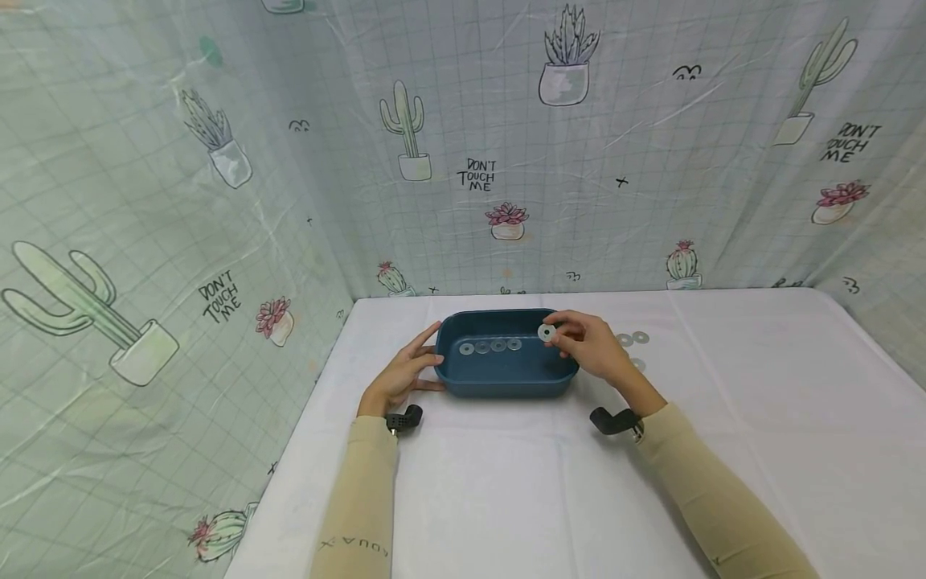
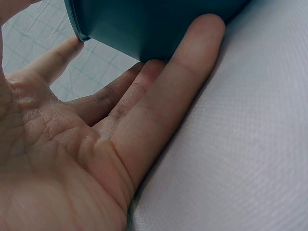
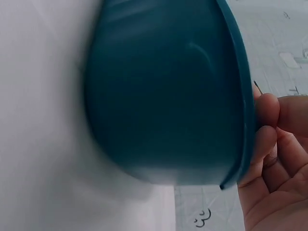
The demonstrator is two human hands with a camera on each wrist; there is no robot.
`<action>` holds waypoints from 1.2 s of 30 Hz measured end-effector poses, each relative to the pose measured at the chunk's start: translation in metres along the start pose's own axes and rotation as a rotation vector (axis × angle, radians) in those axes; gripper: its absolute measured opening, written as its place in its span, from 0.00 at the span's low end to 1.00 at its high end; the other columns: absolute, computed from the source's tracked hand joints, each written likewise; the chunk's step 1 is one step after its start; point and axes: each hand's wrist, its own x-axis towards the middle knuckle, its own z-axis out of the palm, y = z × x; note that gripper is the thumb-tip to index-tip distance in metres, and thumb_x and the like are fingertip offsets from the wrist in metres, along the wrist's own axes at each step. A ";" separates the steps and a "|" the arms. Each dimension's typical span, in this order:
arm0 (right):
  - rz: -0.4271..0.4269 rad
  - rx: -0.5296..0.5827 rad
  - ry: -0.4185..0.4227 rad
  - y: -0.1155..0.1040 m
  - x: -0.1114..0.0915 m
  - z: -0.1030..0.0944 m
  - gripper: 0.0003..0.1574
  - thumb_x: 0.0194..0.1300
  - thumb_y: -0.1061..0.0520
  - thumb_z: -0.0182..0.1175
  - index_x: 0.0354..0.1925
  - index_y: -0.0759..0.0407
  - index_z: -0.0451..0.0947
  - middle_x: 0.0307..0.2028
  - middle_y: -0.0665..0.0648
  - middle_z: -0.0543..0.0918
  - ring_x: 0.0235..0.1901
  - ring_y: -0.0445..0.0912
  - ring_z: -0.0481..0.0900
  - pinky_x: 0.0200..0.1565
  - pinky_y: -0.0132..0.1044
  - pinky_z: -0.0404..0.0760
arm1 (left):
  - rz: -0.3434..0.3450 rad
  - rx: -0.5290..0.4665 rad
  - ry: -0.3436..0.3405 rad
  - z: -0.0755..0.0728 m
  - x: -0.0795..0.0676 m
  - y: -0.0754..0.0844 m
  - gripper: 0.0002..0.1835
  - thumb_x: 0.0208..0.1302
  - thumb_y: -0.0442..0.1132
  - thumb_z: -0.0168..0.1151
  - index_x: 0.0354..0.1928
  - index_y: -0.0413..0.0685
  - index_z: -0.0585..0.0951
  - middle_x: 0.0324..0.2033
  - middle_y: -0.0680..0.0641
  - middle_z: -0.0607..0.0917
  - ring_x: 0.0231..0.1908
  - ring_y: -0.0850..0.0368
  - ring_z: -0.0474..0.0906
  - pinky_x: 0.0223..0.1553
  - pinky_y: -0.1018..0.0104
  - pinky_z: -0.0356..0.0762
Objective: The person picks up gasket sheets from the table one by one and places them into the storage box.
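A dark blue rectangular tray (image 1: 506, 388) stands on the white table. My left hand (image 1: 402, 374) is at its left end, fingers spread and fairly straight against the outer wall; the left wrist view shows the fingertips touching the tray (image 2: 130, 29). Above the tray's right end, my right hand (image 1: 592, 347) pinches a flat metal washer (image 1: 546, 333) between thumb and fingertips. In the right wrist view the tray wall hides most of that washer, leaving a thin dark edge beside the fingertips. Several washers (image 1: 498, 346) lie in a row inside the tray.
To the right of the tray, partly behind my right hand, a few loose washers (image 1: 640, 338) lie on the white tablecloth (image 1: 492, 482). A cactus-print curtain (image 1: 448, 241) hangs behind the table and along its left side.
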 end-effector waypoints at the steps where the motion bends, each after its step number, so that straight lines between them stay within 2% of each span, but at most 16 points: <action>1: -0.007 0.005 -0.003 0.000 0.000 0.002 0.19 0.74 0.63 0.59 0.61 0.60 0.79 0.43 0.69 0.89 0.36 0.66 0.83 0.40 0.51 0.87 | 0.001 0.000 0.001 0.000 0.000 0.000 0.39 0.73 0.35 0.59 0.77 0.81 0.61 0.74 0.39 0.63 0.70 0.37 0.69 0.50 0.38 0.85; 7: -0.021 -0.024 -0.002 0.002 0.001 0.010 0.19 0.74 0.63 0.59 0.61 0.62 0.79 0.41 0.63 0.90 0.35 0.65 0.83 0.37 0.44 0.86 | -0.002 -0.001 0.009 0.000 0.000 -0.001 0.38 0.73 0.34 0.59 0.76 0.82 0.62 0.72 0.40 0.65 0.68 0.37 0.70 0.50 0.38 0.85; 12: -0.014 -0.042 -0.018 0.002 0.001 0.011 0.19 0.75 0.62 0.58 0.61 0.60 0.79 0.42 0.65 0.89 0.35 0.63 0.84 0.38 0.48 0.86 | 0.004 -0.002 0.007 -0.001 0.001 -0.001 0.39 0.73 0.34 0.59 0.77 0.80 0.62 0.73 0.39 0.65 0.68 0.37 0.70 0.50 0.38 0.86; 18: -0.001 -0.059 -0.017 0.003 0.002 0.010 0.18 0.74 0.64 0.58 0.60 0.59 0.79 0.41 0.67 0.89 0.35 0.60 0.84 0.37 0.41 0.86 | 0.011 -0.007 0.006 0.000 0.000 -0.001 0.38 0.73 0.34 0.59 0.76 0.81 0.63 0.73 0.39 0.65 0.68 0.38 0.71 0.50 0.38 0.86; 22: 0.010 -0.049 -0.025 0.003 0.005 0.010 0.18 0.74 0.64 0.58 0.60 0.60 0.79 0.41 0.69 0.88 0.37 0.62 0.85 0.38 0.42 0.86 | 0.016 0.000 -0.001 0.001 0.000 -0.001 0.39 0.73 0.34 0.59 0.77 0.80 0.62 0.73 0.39 0.65 0.67 0.38 0.72 0.50 0.39 0.86; 25: 0.013 -0.061 -0.038 0.003 0.008 0.009 0.18 0.75 0.64 0.57 0.60 0.60 0.79 0.41 0.70 0.88 0.38 0.62 0.86 0.38 0.42 0.86 | 0.022 -0.002 -0.021 0.000 0.000 -0.001 0.39 0.74 0.34 0.58 0.78 0.78 0.60 0.73 0.38 0.64 0.67 0.37 0.71 0.50 0.38 0.86; 29: 0.022 -0.076 -0.053 0.005 0.015 0.007 0.19 0.75 0.64 0.57 0.61 0.61 0.78 0.41 0.70 0.87 0.38 0.62 0.86 0.35 0.38 0.86 | 0.015 -0.009 -0.040 -0.001 0.000 -0.001 0.39 0.75 0.35 0.57 0.78 0.79 0.59 0.73 0.37 0.63 0.69 0.36 0.69 0.51 0.38 0.85; 36: 0.027 -0.091 -0.105 0.008 0.029 0.002 0.19 0.76 0.63 0.56 0.62 0.60 0.78 0.40 0.70 0.87 0.35 0.59 0.85 0.32 0.35 0.84 | 0.020 -0.004 -0.040 -0.002 0.001 -0.001 0.39 0.75 0.35 0.57 0.79 0.77 0.58 0.73 0.37 0.64 0.68 0.36 0.69 0.51 0.39 0.85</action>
